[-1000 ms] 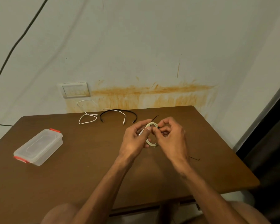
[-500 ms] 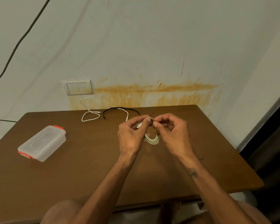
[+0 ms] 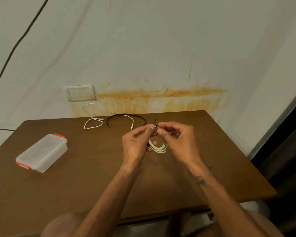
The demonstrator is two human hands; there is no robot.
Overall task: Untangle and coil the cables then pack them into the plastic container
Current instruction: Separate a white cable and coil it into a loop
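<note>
Your left hand and right hand both pinch the coiled cream cable above the desk; the lidded plastic container sits well apart at left.

We take this for a plain room in a home: beyond our fingers a stained white wall carries a switch plate, and below them stands a brown wooden table; to their right hangs a dark curtain.
</note>
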